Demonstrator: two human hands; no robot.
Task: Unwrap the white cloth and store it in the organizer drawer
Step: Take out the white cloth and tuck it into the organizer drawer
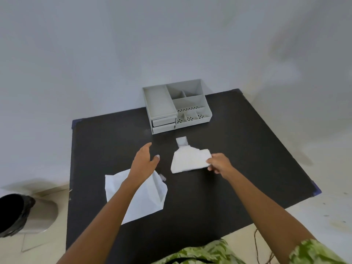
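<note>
The folded white cloth (pixel 188 159) lies on the black table (pixel 238 149), a narrow flap of it pointing toward the organizer. My right hand (pixel 219 162) pinches the cloth's right edge. My left hand (pixel 145 159) hovers open just left of the cloth, fingers spread, holding nothing. The grey organizer (pixel 177 105) stands at the table's far edge, with two shut drawers (pixel 163 124) stacked at its front left and open compartments on top. The white wrapping paper (pixel 141 195) lies unfolded under my left forearm.
A small scrap of tape (pixel 162 177) lies beside the paper. A bin with a black liner (pixel 15 214) stands on the floor left of the table. A wall rises right behind the organizer.
</note>
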